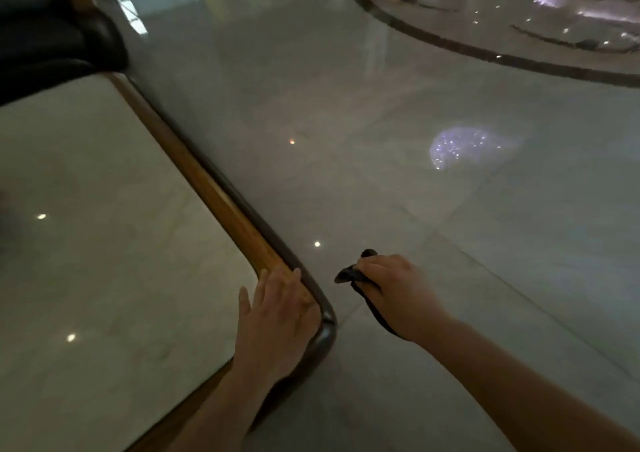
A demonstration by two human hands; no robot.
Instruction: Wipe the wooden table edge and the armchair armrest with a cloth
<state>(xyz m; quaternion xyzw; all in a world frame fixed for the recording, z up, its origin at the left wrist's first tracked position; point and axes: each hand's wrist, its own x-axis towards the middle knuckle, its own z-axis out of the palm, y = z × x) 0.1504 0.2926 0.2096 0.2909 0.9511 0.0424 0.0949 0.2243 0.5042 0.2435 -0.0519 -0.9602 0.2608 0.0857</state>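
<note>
wooden table edge (221, 192) under my left hand (277, 316), flat and open at the tabletop's near corner; my right hand (391, 285) grips a dark cloth (349, 273) above the floor (381, 105).

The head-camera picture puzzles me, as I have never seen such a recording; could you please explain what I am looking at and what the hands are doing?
There is no machine here: a person wears a wide-angle camera on the head, looking forward and down, so you see their own two bare arms. The left hand lies flat and open on the rounded corner of a table, across its wooden edge, which frames a pale stone-like top. Nothing lies on the visible part of that top except reflected lights. The right hand is beside the table, over the glossy floor, closed around a dark cloth, which is not touching the wood. At the upper left, a dark armchair stands by the table.
</note>
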